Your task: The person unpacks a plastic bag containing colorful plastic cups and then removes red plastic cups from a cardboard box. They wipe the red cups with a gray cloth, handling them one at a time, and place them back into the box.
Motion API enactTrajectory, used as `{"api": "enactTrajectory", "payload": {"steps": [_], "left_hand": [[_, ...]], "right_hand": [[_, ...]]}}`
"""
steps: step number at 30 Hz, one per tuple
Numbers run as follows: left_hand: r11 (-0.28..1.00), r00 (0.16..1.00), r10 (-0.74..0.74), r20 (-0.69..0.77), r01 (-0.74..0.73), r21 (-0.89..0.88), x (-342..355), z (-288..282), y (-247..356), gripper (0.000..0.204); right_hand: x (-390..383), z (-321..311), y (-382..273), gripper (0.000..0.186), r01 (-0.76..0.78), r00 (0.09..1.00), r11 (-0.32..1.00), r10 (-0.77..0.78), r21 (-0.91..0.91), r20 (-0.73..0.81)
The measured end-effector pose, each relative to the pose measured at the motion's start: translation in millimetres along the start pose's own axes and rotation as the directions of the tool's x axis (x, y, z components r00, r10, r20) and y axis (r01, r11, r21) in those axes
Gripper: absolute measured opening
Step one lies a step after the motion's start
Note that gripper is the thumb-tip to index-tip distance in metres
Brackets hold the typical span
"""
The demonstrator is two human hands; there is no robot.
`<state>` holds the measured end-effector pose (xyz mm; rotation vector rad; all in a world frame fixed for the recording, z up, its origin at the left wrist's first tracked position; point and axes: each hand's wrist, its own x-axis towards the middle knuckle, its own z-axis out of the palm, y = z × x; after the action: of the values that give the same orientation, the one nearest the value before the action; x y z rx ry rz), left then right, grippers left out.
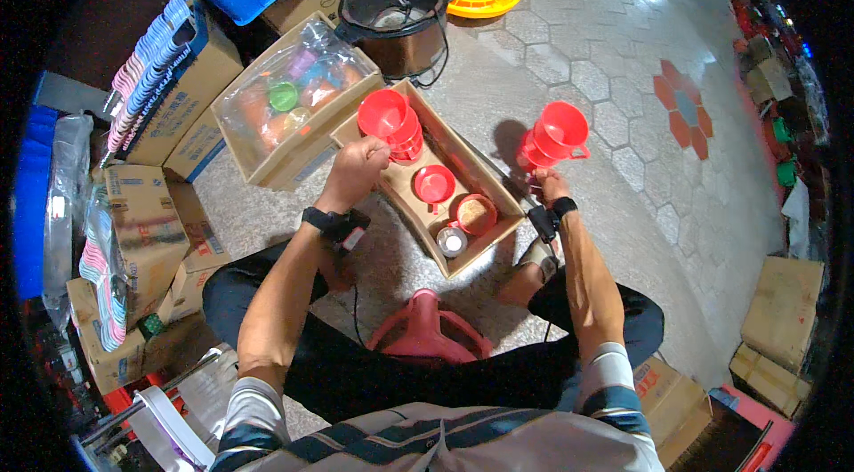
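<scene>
"Grey tiled floor (658, 205) spread beneath you. Where were the red cups?"

"Your right hand (551, 183) was closed on the handle of one red stack (559, 129), right of the open carton (471, 165). Your left hand (358, 171) was curled against another stack (386, 112) at the carton's far-left end; whether that stack rested inside, I couldn't tell."

"Which step?"

"Handling two stacks together, I judged; the next move called for keeping both level, clear of the loose cup (434, 183) inside. Beyond stood a box of bagged things (294, 156) and a pot (400, 49)."
</scene>
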<state>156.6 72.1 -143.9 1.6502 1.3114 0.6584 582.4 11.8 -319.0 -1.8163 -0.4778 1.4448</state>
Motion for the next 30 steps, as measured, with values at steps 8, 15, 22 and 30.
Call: {"api": "enactTrajectory", "payload": {"steps": [8, 15, 22, 30], "left_hand": [[0.904, 0.896, -0.428, -0.116, 0.425, -0.048, 16, 1, -25, 0.038], [0.785, 0.844, -0.532, 0.068, 0.522, -0.334, 27, 8, -32, 0.044], [0.625, 0.784, -0.546, 0.295, 0.616, -0.479, 39, 17, -46, 0.051], [0.572, 0.784, -0.511, 0.352, 0.616, -0.542, 47, 31, -57, 0.075]], "right_hand": [[37, -15, 52, 0.014, -0.031, 0.998, 0.976, 0.043, 0.218, -0.053], [46, -24, 71, 0.011, -0.052, 0.991, 0.994, 0.063, 0.095, -0.116], [24, -30, 68, 0.004, 0.000, 0.992, 0.993, 0.014, 0.117, -0.122], [-44, -51, 19, 0.016, 0.010, 0.978, 0.987, 0.024, 0.161, -0.206]]}}
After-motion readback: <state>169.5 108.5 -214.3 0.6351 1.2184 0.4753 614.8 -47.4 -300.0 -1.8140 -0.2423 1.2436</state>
